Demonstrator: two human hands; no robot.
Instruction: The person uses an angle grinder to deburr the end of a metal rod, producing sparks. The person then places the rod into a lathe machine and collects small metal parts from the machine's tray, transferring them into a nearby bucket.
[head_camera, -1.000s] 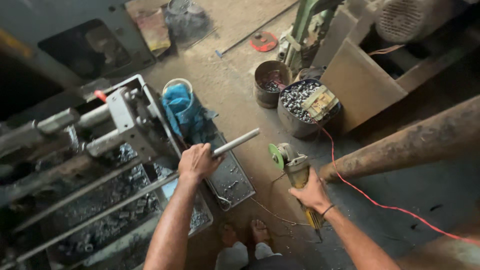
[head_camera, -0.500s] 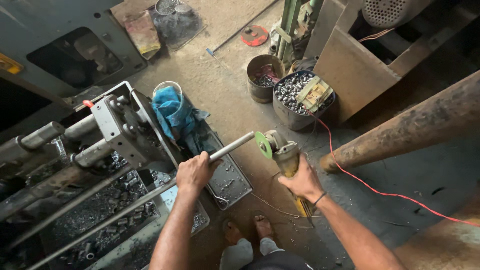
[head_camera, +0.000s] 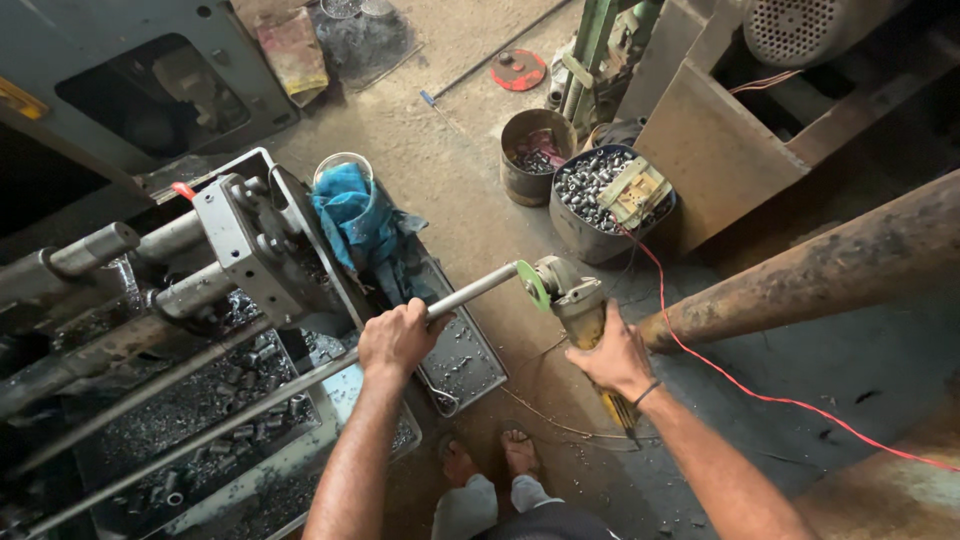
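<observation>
Left hand (head_camera: 398, 338) fisted, arm outstretched; right hand (head_camera: 612, 358) clenched, forearm angled inward.

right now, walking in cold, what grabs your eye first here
Dead centre, the right hand holds an angle grinder with its green disc against the end of a long steel rod, which the left hand holds in a closed grip. Next comes the red cable snaking across the floor to the right, then the bright blue cloth stuffed in a bucket beside the grey machine on the left.
</observation>
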